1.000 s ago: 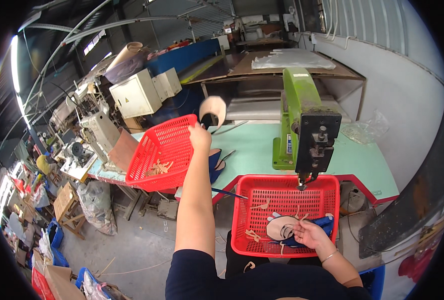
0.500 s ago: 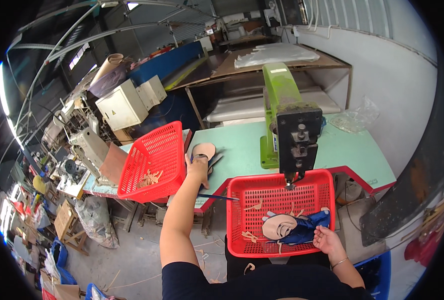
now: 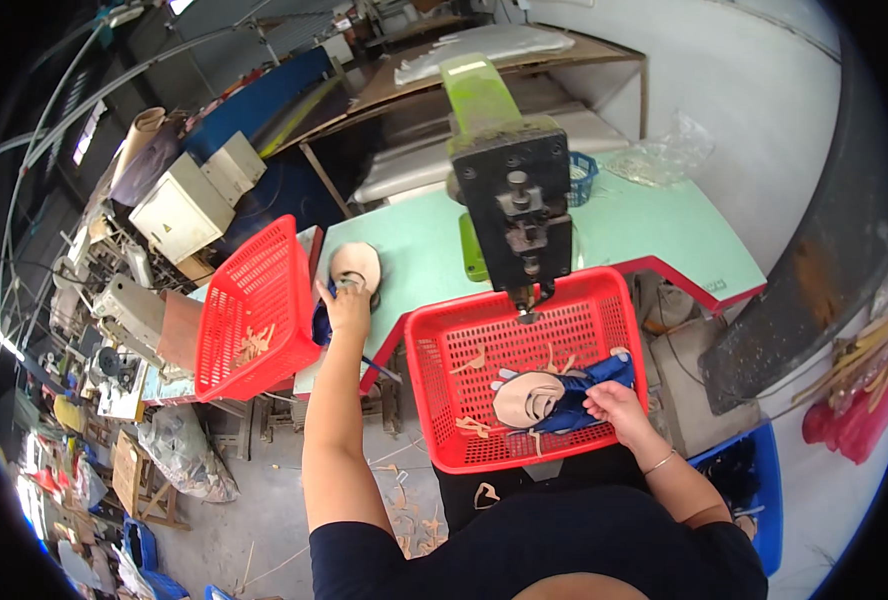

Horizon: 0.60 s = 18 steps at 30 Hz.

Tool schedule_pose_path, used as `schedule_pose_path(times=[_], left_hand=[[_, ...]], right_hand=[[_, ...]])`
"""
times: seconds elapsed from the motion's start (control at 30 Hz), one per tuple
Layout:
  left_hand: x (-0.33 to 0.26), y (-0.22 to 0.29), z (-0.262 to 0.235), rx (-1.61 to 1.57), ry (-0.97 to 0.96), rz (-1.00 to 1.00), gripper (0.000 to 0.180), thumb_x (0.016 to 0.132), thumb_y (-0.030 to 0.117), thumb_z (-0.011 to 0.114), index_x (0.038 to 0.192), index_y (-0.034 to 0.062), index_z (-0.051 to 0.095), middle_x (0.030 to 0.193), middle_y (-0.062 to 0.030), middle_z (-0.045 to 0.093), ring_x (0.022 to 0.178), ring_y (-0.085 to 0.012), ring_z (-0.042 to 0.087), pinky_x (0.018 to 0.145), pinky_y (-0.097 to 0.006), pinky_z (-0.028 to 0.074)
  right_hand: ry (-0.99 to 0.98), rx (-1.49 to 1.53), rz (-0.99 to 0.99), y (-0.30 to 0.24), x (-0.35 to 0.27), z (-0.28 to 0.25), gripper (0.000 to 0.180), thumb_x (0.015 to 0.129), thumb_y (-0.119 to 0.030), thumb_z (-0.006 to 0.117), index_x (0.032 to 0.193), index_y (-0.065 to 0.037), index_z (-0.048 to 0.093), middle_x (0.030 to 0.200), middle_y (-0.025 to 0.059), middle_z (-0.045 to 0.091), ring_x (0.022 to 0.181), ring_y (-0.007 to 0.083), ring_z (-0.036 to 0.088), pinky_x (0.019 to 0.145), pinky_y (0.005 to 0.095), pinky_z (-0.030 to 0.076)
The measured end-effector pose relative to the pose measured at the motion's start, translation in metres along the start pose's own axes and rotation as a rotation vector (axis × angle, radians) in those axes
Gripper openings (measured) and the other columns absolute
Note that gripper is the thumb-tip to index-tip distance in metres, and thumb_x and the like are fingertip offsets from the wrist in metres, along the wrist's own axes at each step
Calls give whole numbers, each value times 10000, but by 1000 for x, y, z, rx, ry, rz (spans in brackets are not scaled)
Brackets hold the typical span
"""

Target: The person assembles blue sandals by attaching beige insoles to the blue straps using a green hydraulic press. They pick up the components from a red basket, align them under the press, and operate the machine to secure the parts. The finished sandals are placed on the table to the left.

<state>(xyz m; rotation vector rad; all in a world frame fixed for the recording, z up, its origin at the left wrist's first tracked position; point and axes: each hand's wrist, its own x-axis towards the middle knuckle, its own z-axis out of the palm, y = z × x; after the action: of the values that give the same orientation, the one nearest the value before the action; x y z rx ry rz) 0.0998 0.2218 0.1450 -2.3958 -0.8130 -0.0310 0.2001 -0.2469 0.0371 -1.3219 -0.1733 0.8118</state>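
Note:
On the pale green tabletop, my left hand [image 3: 348,308] is closed at the near end of a shoe piece [image 3: 356,262] with a beige sole and dark blue straps. Its fingers partly hide the straps. In front of me my right hand [image 3: 619,408] has its fingertips pinched at the edge of a second shoe piece [image 3: 526,400], beige with blue straps. That one lies in a red perforated basket [image 3: 426,400], among beige strip scraps [image 3: 472,426]. A black machine head [image 3: 514,205] on a green arm hangs over the basket's far rim.
Another red basket [image 3: 249,265] with beige scraps stands tilted at the table's left end. A small blue basket [image 3: 582,180] and a clear plastic bag [image 3: 664,155] are behind the machine. A blue bin [image 3: 764,480] stands low at right. Scraps litter the floor.
The view has shifted, so everything sits further left and higher. The left hand remains at the shoe piece on the table, its fingers further over it. The right hand keeps its place at the basket.

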Motion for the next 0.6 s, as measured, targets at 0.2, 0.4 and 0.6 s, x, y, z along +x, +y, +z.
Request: schedule_pose_path(times=[0.2,0.4,0.6], left_hand=[[-76,125,-55,-911,277,478,148,711,119,594,837,67,653,753,-135,604,821,-313,604,732,-392,481],[-155,286,2,-1728,-901,669,388,907,247,489,1221,18,489,1206,-109,527,1126,-179,466,978,-291,330],[-153,276,10,-2176,-1285,438,490,917,213,490,1331,-8,349,1285,-96,453,1137,-164,448,984,-278,337]], right_hand=[[35,-871,-806,0,-3,31,114,771,-90,611,869,-41,580,793,81,599,765,237,573,702,350,444],[-46,-1151,-904,22,21,33,257,744,-63,572,996,-52,524,1010,120,551,937,283,521,840,406,371],[-45,-1226,-832,29,21,29,431,772,-125,589,1168,-31,447,1174,161,487,1086,297,471,936,428,317]])
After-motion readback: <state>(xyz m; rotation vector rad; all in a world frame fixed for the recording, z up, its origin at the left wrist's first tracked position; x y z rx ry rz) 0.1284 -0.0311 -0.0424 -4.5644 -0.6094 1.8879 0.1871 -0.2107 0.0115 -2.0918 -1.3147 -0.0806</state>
